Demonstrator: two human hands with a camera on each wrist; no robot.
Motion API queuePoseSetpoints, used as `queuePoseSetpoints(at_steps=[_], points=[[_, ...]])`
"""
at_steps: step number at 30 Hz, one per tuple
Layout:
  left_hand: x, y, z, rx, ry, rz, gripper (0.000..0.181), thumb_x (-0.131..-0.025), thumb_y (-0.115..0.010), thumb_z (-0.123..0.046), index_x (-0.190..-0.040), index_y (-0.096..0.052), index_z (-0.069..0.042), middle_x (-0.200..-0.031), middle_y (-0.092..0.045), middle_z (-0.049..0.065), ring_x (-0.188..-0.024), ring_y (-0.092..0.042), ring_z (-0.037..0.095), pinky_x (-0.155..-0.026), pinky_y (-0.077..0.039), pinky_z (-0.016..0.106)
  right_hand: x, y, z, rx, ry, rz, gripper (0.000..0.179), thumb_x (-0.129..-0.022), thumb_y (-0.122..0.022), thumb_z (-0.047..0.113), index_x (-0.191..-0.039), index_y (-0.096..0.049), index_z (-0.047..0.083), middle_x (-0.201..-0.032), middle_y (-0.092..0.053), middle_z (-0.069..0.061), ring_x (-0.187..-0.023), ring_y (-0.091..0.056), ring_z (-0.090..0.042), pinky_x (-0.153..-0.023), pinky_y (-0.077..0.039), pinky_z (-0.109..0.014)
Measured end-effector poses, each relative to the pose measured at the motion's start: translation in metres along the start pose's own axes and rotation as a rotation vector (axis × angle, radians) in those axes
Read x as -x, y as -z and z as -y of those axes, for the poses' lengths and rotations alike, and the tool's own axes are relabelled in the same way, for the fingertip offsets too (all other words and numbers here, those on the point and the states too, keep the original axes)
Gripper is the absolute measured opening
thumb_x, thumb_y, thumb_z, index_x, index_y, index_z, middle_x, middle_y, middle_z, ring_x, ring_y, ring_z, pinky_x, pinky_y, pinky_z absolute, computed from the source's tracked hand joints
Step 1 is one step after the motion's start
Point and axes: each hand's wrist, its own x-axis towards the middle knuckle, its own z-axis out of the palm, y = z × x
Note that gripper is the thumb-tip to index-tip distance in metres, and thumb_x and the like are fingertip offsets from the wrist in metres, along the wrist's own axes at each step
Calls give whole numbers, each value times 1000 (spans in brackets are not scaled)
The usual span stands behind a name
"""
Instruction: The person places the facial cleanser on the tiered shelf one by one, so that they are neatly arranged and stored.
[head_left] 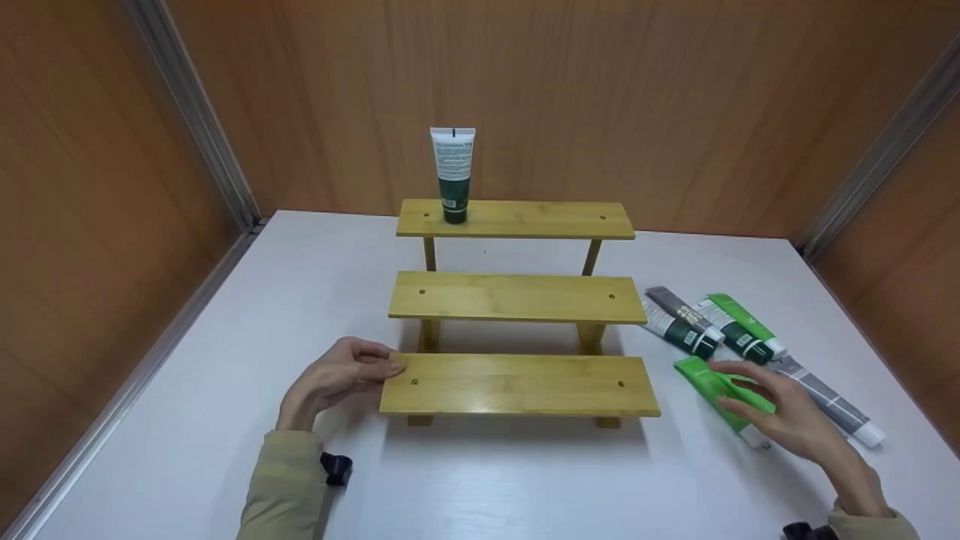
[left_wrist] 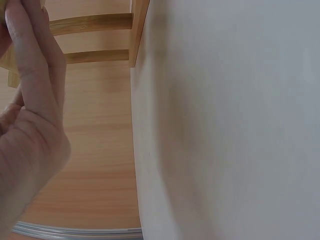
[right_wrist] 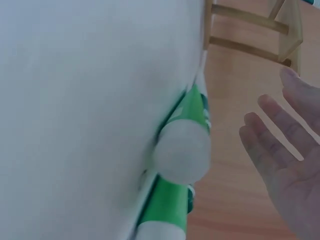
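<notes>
A three-tier wooden display stand point(head_left: 517, 382) stands on the white table. My left hand point(head_left: 337, 379) pinches the left end of its lowest step, thumb on top; in the left wrist view the hand point(left_wrist: 35, 95) partly hides that end. Over a green tube point(head_left: 712, 390) lying to the right of the stand, my right hand point(head_left: 795, 412) hovers with fingers spread and bent a little. That hand point(right_wrist: 285, 145) holds nothing in the right wrist view, where the tube's white cap point(right_wrist: 182, 152) faces the camera. A white and dark green tube point(head_left: 454, 172) stands cap down on the top step.
Beyond the right hand lie several more tubes: a grey one point(head_left: 825, 397), another grey one point(head_left: 682, 311), a second green one point(head_left: 746, 322) and white-and-dark-green ones point(head_left: 679, 330). Wooden panels point(head_left: 525, 97) close off the back and both sides of the table point(head_left: 480, 480).
</notes>
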Motion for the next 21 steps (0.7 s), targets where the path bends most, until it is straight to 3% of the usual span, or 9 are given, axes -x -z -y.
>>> queuePoseSetpoints(at_steps=[4,7,14,21], points=[[0,0,0,6,2,-1,32,-90,-77,-16,-113,-69,4,-90,-77,-1,-87,-74,11,-78,-62,27,4,3,-7,50,-47,54,43,-90,-75,13,-131,-62,5,-128,-67,-5,-112,-41,28,-94,-41,0],[-1,0,1,9,0,-3,32,-90,-77,-16,-114,-68,5,-91,-77,0,-87,-74,12,-79,-62,27,5,7,-10,85,-78,98,44,-90,-76,16,-130,-63,6,-129,-65,-18,-111,-36,30,-93,-39,1],[-2,0,1,2,7,-5,32,-90,-77,-16,-113,-68,4,-91,-77,-1,-87,-73,11,-79,-62,27,8,10,-14,104,-122,185,44,-90,-75,21,-131,-63,8,-130,-67,-15,-111,-38,29,-94,-41,-1],[-1,1,1,-17,-8,9,33,-91,-75,-15,-116,-67,5,-92,-76,-2,-88,-73,11,-80,-61,26,10,9,-21,34,-59,182,42,-90,-75,14,-128,-64,2,-125,-67,-22,-112,-47,25,-92,-42,0]])
